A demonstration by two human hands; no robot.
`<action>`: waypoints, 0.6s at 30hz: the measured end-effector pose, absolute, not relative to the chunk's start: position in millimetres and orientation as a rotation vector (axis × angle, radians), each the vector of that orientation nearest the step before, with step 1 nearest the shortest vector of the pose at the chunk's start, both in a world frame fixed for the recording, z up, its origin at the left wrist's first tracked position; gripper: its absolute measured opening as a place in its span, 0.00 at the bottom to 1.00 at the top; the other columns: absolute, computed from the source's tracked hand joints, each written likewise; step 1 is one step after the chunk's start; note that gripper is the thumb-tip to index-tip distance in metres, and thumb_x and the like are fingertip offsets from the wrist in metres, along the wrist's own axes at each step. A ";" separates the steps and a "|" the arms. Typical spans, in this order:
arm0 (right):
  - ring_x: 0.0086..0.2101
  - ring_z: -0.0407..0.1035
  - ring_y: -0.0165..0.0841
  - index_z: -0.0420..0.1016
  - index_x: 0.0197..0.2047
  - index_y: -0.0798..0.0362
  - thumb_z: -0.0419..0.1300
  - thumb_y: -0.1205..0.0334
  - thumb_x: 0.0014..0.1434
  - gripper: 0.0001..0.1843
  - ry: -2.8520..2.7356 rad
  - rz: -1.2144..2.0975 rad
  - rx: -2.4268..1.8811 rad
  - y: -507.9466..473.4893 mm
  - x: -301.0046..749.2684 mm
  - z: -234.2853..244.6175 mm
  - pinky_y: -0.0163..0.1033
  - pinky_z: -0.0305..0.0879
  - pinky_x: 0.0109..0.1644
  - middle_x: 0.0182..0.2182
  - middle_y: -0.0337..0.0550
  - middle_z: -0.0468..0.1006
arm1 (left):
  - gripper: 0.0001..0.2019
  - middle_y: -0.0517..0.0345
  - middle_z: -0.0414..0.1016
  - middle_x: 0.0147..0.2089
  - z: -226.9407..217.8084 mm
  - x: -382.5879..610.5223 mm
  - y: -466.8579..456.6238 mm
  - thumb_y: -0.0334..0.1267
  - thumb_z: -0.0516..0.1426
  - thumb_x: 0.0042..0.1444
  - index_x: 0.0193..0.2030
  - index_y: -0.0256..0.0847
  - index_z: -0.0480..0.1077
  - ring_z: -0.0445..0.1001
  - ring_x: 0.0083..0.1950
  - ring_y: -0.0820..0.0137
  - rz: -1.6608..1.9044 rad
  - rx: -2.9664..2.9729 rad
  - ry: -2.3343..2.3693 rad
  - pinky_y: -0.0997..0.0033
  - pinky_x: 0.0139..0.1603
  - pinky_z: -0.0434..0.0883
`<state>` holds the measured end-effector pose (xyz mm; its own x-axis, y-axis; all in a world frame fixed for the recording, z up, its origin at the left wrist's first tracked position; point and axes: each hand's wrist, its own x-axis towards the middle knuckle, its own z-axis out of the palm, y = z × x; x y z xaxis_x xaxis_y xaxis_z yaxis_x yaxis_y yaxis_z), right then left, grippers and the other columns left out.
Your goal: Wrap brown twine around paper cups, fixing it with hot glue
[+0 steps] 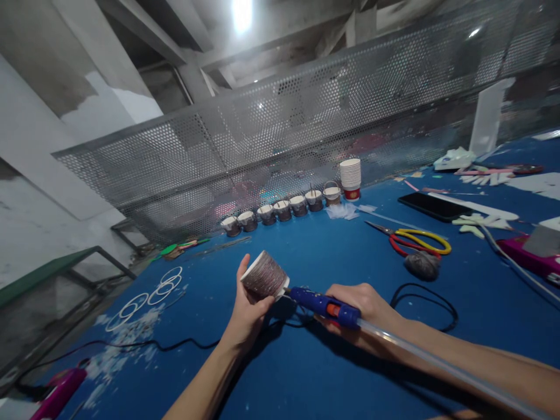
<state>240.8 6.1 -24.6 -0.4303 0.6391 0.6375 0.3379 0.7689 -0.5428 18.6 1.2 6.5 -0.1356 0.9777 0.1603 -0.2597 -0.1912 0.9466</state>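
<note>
My left hand [250,312] grips a small paper cup [265,275] wound with grey-brown yarn, tilted on its side, thumb at the base and a finger at the rim. In my right hand [363,306] is a blue hot glue gun [321,304] with an orange part. A long clear glue stick [420,350] runs out of its back along my forearm. The nozzle meets the cup near the edge of its base; I cannot tell whether glue is coming out. A black cord [184,343] passes beneath both hands.
Several yarn-wrapped cups [282,211] line the back, beside stacked paper cups [350,178]. Rightward lie scissors [415,239], a grey yarn ball [422,265], a black phone [433,206] and a magenta tool [531,256]. White rings [164,286] lie left on the blue table [341,256].
</note>
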 end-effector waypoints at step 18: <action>0.21 0.68 0.29 0.71 0.32 0.54 0.56 0.58 0.60 0.10 -2.118 0.506 -0.752 -0.5 246.2 -6.5 0.33 0.60 0.26 0.24 0.43 0.77 | 0.58 0.49 0.72 0.58 9.5 16.1 -2.2 0.39 0.72 0.36 0.72 0.56 0.45 0.73 0.58 0.51 1.480 1.091 0.943 0.50 0.60 0.66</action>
